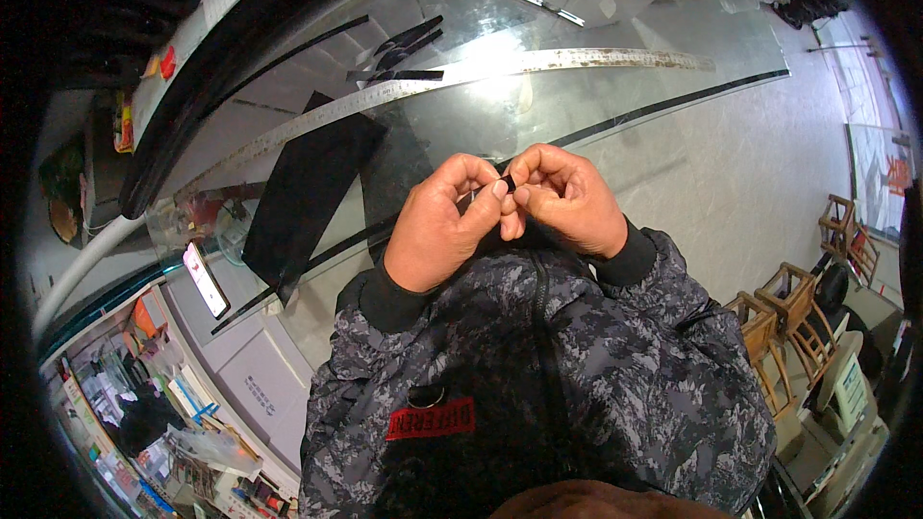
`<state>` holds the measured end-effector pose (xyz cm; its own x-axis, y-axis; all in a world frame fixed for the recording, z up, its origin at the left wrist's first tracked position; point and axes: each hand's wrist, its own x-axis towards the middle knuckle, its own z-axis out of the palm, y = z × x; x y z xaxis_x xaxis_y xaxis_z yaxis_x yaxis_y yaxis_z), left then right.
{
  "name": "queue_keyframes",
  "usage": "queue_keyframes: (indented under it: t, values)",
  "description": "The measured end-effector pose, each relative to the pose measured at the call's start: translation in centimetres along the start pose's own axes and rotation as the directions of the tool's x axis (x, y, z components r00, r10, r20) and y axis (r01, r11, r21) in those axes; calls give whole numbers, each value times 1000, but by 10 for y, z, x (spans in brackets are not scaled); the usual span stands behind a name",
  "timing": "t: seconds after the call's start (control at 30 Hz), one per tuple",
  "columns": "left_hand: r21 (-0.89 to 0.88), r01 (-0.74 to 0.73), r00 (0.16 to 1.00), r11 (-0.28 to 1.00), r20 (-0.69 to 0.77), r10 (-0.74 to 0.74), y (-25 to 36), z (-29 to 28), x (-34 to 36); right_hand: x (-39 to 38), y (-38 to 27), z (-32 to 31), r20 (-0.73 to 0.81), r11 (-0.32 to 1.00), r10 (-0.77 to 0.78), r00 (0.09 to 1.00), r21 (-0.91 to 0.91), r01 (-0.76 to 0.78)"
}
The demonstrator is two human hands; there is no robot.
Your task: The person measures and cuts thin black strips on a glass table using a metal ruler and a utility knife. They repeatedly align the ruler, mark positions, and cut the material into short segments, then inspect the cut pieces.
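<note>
- Black and thin, a small strip point(492, 185) sits pinched between my two hands, right where the fingertips meet above the near edge of the desk point(673, 29).
- My left hand point(444, 226) has its grip closed, thumb and forefinger pressed together on the near end of the strip; the other fingers curl in under the palm.
- My right hand point(567, 200) is closed the same way, its fingertips clamped on the strip's far end, knuckles touching those of the left.
- Most of the strip is hidden by the fingers; I see only a short dark bit between the thumbs.
- Both hands hover in front of my chest, above the camouflage jacket point(577, 375), clear of the desk surface.
- Beyond the hands a long metal ruler point(500, 72) lies across the glass top, well apart from them.
- A black sheet point(303, 187) lies to the left of the left hand, near it but not touching.
- A phone point(206, 279) with a lit screen rests farther left, by the desk's edge.
- Wooden chairs point(788, 312) stand on the floor at the right.
</note>
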<state>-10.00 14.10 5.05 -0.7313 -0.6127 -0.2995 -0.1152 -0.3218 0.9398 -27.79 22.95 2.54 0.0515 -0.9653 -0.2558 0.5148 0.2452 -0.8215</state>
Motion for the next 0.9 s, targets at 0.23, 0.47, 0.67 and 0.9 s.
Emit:
queue_keyframes:
  t: [0.23, 0.47, 0.67, 0.9]
  values:
    - [80, 8, 1000, 997, -5, -7, 3, -1, 0, 0, -1, 0, 5, 999, -4, 1000, -43, 4]
    - [51, 8, 1000, 999, 11, -9, 5, -1, 0, -1, -2, 1, 4, 999, -15, 1000, -37, 15]
    - [75, 13, 1000, 997, 4, -13, 3, -1, 1, 0, -1, 0, 5, 1000, -2, 1000, -28, 2]
    - [22, 22, 999, 1000, 39, -23, 6, -2, 1, -1, 1, -1, -7, 1000, 1, 1000, -26, -1]
